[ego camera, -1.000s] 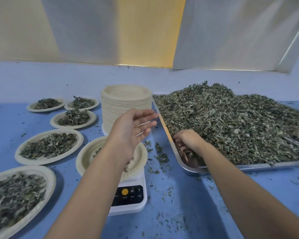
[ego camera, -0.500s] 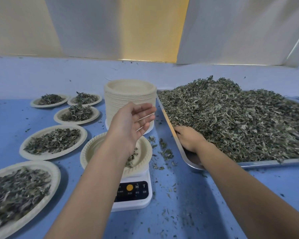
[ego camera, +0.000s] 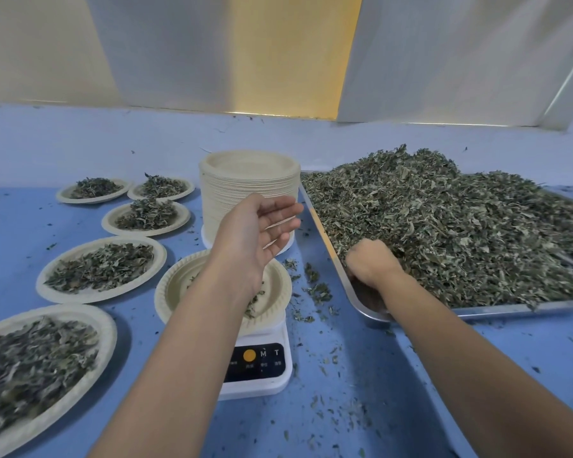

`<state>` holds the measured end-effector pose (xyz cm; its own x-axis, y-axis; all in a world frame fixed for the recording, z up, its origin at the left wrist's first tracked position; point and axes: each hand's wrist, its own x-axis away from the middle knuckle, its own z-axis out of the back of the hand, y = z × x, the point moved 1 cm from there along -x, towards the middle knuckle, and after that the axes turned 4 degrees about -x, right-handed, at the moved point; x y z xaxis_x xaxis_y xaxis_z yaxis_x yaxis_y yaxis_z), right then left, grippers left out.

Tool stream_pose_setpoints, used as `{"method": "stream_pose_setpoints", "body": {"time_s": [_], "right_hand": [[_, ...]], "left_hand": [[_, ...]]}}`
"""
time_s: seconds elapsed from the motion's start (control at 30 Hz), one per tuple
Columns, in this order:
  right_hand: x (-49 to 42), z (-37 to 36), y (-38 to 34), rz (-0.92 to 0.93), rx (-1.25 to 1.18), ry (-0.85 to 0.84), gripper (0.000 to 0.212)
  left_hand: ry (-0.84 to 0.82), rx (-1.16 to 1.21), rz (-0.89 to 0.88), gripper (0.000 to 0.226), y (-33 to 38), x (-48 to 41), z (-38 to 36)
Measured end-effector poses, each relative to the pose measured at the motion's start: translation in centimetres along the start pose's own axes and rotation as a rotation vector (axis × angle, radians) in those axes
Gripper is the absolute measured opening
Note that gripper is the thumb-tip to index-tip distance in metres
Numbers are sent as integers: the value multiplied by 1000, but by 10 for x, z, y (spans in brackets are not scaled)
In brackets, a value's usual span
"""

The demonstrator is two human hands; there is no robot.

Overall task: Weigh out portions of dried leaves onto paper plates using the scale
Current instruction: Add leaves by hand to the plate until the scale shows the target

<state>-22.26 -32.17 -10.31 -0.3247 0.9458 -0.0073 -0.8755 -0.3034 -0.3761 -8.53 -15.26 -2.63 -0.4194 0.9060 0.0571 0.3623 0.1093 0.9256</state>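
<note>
Here we are over the scale [ego camera: 257,370]. It sits under our left forearm, one unit, its long axis running straight away from us and its button panel turned toward us. On top of it sits one paper plate [ego camera: 166,292], directly below our left hand [ego camera: 255,233], with only a few leaves [ego camera: 253,304] lying in it.

That left hand hovers above the plate, wide open and holding nothing. The fingers are straight and together, pointing right toward the tray, and the palm is tilted up. Just behind its fingertips we see one tall stack of plates [ego camera: 248,180].

Over to the right hand [ego camera: 371,262]. It's knuckles-up at the near left corner of the single metal tray [ego camera: 318,226], with its fingers curled down into the dried leaves [ego camera: 460,233] and closed on a clump at the heap's edge. The fingertips are buried, so we can't see them. The tray's left rim runs diagonally from this hand away toward the stack, and the heap spreads off to the hand's right.

Left of the left arm we count five filled plates [ego camera: 101,269], strung from beside our elbow out beyond the hand.

Between the two hands, loose crumbs [ego camera: 315,289] are scattered across the blue table [ego camera: 361,375].
</note>
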Motion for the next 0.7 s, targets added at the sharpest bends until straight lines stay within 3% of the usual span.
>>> {"method": "stream_pose_setpoints", "body": {"time_s": [0.17,0.33,0.47,0.7], "right_hand": [[-9,-8,-4,149,-214,-27,18],[-4,3,5,149,-199,254,29],[-7,-1,10,17,5,173,32],[-11,-3,2,166,-181,121,48]], "left_hand": [[6,-10,3,28,-1,0,0],[15,-21,0,28,-1,-1,1],[21,-18,-3,28,-1,-1,2],[32,-11,2,29,0,-3,3]]}}
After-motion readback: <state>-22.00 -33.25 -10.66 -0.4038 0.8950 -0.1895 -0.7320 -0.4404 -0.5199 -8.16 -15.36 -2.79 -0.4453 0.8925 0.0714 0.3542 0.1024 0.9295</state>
